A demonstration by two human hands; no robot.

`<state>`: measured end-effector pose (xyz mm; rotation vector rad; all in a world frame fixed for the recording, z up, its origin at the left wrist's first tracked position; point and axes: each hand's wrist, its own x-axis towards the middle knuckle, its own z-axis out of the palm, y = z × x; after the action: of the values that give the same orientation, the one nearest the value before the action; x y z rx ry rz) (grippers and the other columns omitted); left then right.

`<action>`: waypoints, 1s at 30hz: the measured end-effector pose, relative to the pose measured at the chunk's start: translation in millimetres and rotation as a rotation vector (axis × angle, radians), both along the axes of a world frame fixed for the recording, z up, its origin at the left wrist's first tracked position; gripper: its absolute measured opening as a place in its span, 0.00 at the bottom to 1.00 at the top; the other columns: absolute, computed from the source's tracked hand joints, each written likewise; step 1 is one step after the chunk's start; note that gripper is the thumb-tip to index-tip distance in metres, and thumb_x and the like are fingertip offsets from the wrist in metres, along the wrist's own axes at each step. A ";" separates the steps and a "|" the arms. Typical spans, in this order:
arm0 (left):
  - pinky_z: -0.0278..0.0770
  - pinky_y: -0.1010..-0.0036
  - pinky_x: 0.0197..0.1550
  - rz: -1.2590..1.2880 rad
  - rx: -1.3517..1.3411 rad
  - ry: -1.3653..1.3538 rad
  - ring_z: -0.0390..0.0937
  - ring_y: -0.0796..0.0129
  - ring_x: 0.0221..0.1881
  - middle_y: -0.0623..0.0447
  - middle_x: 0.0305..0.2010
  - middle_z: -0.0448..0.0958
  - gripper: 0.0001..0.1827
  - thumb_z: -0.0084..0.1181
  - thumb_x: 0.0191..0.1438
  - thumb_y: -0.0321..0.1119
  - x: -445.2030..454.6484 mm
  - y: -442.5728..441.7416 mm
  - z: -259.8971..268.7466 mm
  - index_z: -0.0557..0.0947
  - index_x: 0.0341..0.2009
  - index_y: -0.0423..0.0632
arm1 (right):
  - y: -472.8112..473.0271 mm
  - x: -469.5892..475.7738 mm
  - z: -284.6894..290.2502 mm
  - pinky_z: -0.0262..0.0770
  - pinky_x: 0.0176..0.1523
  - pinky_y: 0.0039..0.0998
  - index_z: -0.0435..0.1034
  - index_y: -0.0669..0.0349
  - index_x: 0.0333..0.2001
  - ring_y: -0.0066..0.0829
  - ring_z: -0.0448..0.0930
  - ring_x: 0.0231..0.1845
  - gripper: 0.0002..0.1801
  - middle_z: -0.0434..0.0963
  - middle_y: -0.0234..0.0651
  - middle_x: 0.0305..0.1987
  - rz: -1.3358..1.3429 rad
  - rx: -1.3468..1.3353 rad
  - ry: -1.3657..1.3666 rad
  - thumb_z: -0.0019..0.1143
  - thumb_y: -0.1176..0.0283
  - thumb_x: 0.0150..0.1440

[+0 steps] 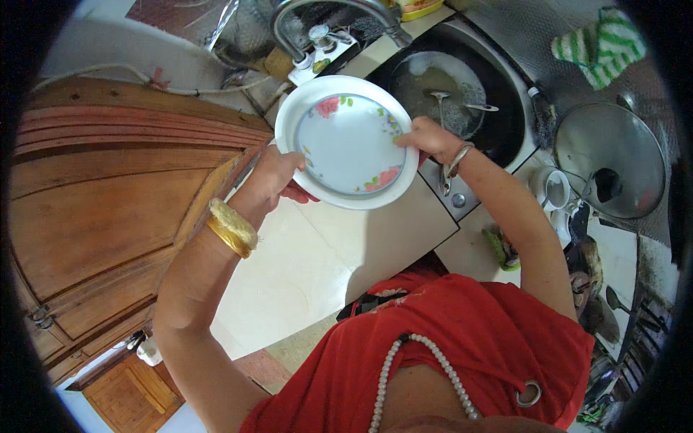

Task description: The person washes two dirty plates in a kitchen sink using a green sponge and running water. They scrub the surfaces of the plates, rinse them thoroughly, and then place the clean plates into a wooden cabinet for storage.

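A white bowl with a floral pattern point(349, 143) is held level between both hands over the tiled counter. My left hand point(279, 176) grips its left rim, thumb on top and fingers beneath. On the opposite rim, my right hand point(433, 142) has its thumb inside the edge. Beyond the right hand lies a dark sink point(506, 130) holding a round vessel of cloudy, sudsy water point(417, 81), with metal utensils point(441, 100) in it. A curved metal faucet point(335, 4) stands behind the bowl.
A large round lid point(609, 159) and a white cup point(555, 189) stand right of the sink. A green-striped cloth point(601, 48) lies at the upper right, a green scrubber point(501, 249) by my right forearm. A wooden cabinet door point(108, 216) borders the left of the tiled counter point(303, 265).
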<state>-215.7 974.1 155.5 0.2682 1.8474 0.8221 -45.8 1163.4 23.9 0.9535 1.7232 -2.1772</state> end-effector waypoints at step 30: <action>0.73 0.70 0.12 -0.452 -0.301 0.435 0.74 0.56 0.15 0.37 0.20 0.73 0.15 0.42 0.40 0.25 11.6 110.6 60.5 0.70 0.31 0.25 | -30.2 -20.5 -39.0 0.77 0.37 0.38 0.64 0.68 0.42 0.34 0.76 0.37 0.17 0.73 0.42 0.39 -0.553 -0.588 0.303 0.54 0.71 0.49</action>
<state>-204.1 1084.7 216.0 0.6825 2.1620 0.1735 -66.3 1133.2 -15.1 1.0476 0.8351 -3.0575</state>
